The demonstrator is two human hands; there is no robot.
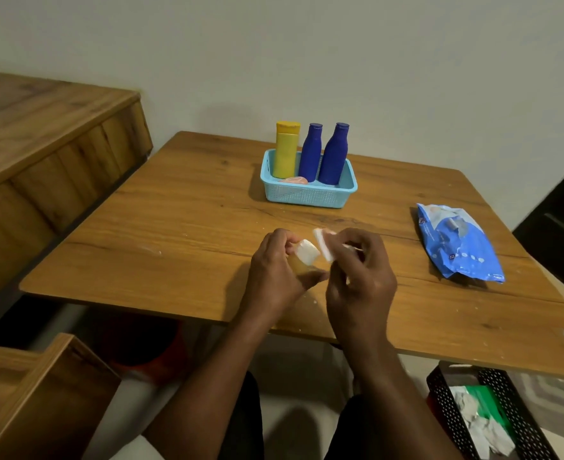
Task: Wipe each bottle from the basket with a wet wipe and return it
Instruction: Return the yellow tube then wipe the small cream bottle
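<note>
Both hands gripping: bottle (pixel 302 260), wipe (pixel 323 244)

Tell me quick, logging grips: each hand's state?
Left hand: grips a small amber bottle with white cap.
Right hand: pinches a white wet wipe.

A single wide-angle head camera looks forward and down from above a seated person, close over the near edge of the wooden counter (pixel 174 234). The left hand (pixel 274 277) and right hand (pixel 360 277) sit just below frame centre, forearms rising from the bottom edge. The blue basket (pixel 307 194) stands farther back, above centre, before a pale wall (pixel 307 44) filling the upper frame. Straight edges bow toward the frame's borders.
</note>
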